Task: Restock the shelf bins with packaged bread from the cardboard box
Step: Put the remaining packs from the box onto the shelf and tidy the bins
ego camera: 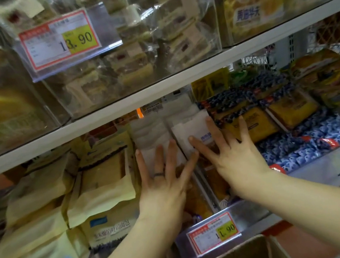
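Both hands are in the clear plastic shelf bin on the lower shelf, neither gripping anything. The left hand, dark ring on one finger, has its fingers splayed straight and flat on the left row of white-wrapped bread packets. The right hand does the same on the right row, index tip touching a packet's blue print. Key relation: both rows run front to back, long axis away from me into the shelf. The packets sit under and beyond the fingertips, so my read is that any push goes straight back. The hands are just beside each other, one per row, neither nearer. The brown cardboard box sits below the wrists at the bottom edge, cut off; its contents are not visible, so I can't tell how much stock is left. The front of the bin is hidden by the palms; I see orange-brown wrappers there but can't make out the product. The rear of the rows disappears under the white shelf edge. Beige paper toast bags sit to the left, yellow-and-blue packets to the right. The red-and-yellow price tag on the bin front is only partly legible.
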### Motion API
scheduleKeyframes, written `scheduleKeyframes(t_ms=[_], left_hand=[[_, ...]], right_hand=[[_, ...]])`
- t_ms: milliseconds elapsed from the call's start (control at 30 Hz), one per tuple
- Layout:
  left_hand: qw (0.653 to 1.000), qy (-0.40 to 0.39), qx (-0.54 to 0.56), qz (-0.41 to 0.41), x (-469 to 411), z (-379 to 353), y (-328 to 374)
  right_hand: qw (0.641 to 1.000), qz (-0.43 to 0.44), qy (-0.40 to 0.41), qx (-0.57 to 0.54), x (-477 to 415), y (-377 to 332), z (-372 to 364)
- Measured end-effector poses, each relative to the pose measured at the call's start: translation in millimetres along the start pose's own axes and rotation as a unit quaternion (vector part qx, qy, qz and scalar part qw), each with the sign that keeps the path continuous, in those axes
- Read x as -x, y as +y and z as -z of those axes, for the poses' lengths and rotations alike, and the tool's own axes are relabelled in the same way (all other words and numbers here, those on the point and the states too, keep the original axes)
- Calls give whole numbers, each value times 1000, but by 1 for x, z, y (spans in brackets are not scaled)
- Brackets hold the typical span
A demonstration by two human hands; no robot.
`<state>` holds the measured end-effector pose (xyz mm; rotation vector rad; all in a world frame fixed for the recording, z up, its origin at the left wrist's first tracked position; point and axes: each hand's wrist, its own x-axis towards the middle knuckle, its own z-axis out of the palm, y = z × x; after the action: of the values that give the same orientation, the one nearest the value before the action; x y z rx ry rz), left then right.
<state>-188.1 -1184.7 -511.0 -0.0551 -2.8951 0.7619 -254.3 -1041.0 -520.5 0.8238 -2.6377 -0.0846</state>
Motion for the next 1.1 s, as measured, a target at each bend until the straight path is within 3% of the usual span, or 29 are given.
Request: scheduleKeyframes(t_ms=[133, 200, 300, 367, 433, 633, 867, 1100], left_hand=[[1000, 11, -7, -27, 11, 3, -3], [998, 52, 4, -28, 13, 11, -8], [981, 179, 77, -5, 2, 17, -15], [973, 192, 127, 25, -15, 32, -16], [968, 144, 195, 60, -40, 45, -15], [947, 29, 307, 96, -108, 40, -22], [956, -76, 265, 97, -146, 28, -25], [950, -74, 272, 137, -153, 24, -22]], right_hand=[[999, -1, -47, 18, 6, 8, 8], [998, -6, -59, -18, 16, 14, 19], [992, 13, 4, -122, 27, 14, 26], [979, 8, -65, -191, 28, 7, 23], [964, 5, -123, -236, 25, 3, 17], [897, -55, -148, -413, 10, 16, 9], [804, -144, -215, -535, 4, 22, 10], [773, -152, -231, -570, 4, 24, 5]])
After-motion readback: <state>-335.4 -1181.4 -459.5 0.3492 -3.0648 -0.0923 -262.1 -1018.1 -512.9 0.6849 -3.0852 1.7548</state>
